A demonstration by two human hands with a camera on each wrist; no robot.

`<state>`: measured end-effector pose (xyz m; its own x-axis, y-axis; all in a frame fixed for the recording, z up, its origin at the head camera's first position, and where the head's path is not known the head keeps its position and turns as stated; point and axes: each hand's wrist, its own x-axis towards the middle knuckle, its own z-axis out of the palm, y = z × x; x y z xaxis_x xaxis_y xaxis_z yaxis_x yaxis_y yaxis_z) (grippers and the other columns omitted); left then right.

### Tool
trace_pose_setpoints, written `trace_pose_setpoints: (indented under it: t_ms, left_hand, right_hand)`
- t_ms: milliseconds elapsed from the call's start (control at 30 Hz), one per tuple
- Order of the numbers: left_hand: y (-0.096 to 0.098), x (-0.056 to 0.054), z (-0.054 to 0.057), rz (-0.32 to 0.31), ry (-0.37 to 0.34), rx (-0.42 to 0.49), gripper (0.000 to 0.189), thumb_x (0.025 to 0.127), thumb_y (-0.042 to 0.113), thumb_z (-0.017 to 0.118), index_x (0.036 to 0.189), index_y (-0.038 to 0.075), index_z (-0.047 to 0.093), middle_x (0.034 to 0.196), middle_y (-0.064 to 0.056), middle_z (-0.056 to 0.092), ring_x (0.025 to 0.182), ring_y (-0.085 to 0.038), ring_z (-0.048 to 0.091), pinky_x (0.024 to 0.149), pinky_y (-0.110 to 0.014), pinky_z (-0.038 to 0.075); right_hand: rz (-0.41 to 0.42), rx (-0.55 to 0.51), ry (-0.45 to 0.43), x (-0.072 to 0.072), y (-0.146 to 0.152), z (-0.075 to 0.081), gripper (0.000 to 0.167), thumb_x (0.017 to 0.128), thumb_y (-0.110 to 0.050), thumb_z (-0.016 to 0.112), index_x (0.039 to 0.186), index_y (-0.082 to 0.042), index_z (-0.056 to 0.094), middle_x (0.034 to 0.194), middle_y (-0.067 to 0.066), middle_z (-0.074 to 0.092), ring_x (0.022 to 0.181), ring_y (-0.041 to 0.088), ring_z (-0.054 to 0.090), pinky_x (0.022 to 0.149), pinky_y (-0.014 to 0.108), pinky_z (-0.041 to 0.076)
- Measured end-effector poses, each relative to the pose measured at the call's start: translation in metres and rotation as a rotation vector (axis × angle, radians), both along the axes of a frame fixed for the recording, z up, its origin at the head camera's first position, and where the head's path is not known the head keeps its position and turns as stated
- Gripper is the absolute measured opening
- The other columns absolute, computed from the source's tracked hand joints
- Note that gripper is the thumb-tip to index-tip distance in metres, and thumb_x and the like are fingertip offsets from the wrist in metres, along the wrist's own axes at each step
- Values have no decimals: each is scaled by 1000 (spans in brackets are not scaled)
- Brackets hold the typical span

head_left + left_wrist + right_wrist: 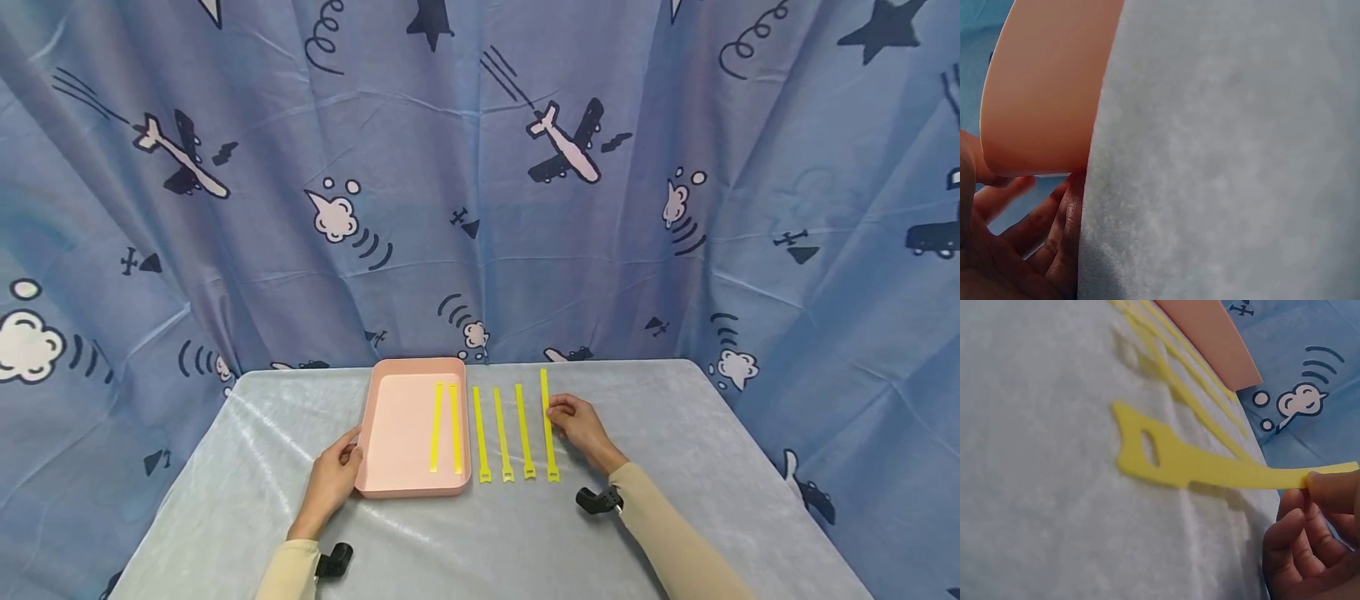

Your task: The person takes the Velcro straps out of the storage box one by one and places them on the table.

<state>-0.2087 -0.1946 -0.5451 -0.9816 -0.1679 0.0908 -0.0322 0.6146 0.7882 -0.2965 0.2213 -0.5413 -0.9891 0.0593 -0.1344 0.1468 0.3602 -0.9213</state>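
A pink rectangular tray (397, 437) lies on the table, with two yellow straps (436, 429) inside it near its right side. My left hand (328, 479) holds the tray's left edge, thumb at the rim and fingers against the outer wall in the left wrist view. To the right of the tray, several yellow cable-tie straps (502, 437) lie in a row. The rightmost yellow cable tie (1222, 472) is pinched between thumb and fingers of my right hand (587, 429). Its slotted head hangs slightly above the cloth in the right wrist view.
A pale grey cloth (420, 550) covers the table. Behind it hangs a blue curtain (420, 208) printed with planes and clouds. Each wrist carries a small black camera, one of them the right wrist camera (598, 500).
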Motion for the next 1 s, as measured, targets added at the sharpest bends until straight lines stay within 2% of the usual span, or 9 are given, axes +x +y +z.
trace_pose_setpoints:
  t_ms: [233, 533, 833, 1000]
  left_hand:
    - [1, 0, 0, 5, -16, -1, 43, 99, 15, 51, 141, 8, 54, 111, -17, 69, 90, -19, 61, 77, -33, 47]
    - [1, 0, 0, 0, -13, -1, 43, 99, 15, 52, 141, 8, 54, 112, -17, 69, 92, -20, 62, 78, -34, 48]
    - [1, 0, 0, -2, -19, 11, 43, 100, 15, 51, 142, 8, 53, 110, -17, 69, 81, -15, 57, 70, -29, 44]
    - [0, -1, -2, -1, -8, 6, 43, 100, 15, 51, 142, 9, 53, 112, -17, 70, 86, -16, 60, 74, -31, 46]
  right_hand:
    - [-19, 29, -10, -4, 1, -6, 21, 96, -14, 63, 115, -5, 62, 94, 4, 63, 76, 14, 55, 62, 26, 45]
    - [-59, 85, -14, -8, 1, -9, 18, 92, -15, 67, 109, -8, 65, 90, 3, 64, 74, 14, 55, 58, 26, 45]
    - [-75, 118, 2, -11, -1, -10, 17, 91, -14, 68, 107, -8, 66, 91, 5, 64, 74, 16, 56, 58, 26, 46]
    - [-73, 102, 16, -8, 1, -10, 17, 91, -12, 67, 107, -6, 65, 92, 6, 62, 74, 16, 56, 59, 26, 46]
